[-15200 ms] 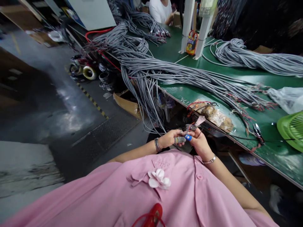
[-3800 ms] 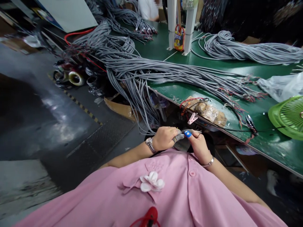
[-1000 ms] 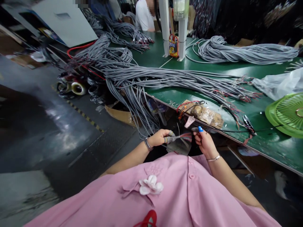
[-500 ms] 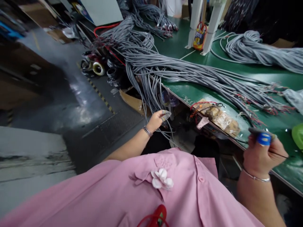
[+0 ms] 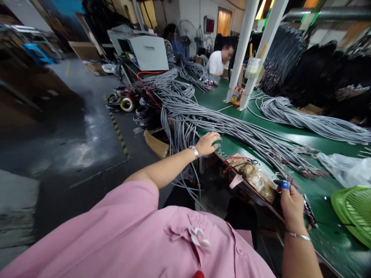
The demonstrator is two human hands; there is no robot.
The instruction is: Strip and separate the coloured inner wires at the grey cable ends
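Note:
My left hand (image 5: 208, 144) reaches over the table's near edge, beside the grey cables (image 5: 214, 117), its thumb and fingers apart with nothing between them. Near the stripped cable ends (image 5: 310, 170) at the right is my right hand (image 5: 291, 200), fingers bent, with blue tape round one finger. What its fingers hold, if anything, cannot be made out. A dark tool-like object (image 5: 309, 211) lies against the far side of that hand. Between the hands, a taped brown block (image 5: 256, 178) with red and black wires sits on the table edge.
A green basket (image 5: 355, 216) and clear plastic bag (image 5: 344, 168) lie at the right of the green table (image 5: 327, 235). White posts (image 5: 242, 50) rise behind the cables. A person (image 5: 216, 61) is at the far side. More grey cable (image 5: 313, 117) lies back right.
The view has tilted up, showing the person and room behind. My left hand has moved forward from below the table edge, its fingers parting. My right hand has moved toward the cable ends.

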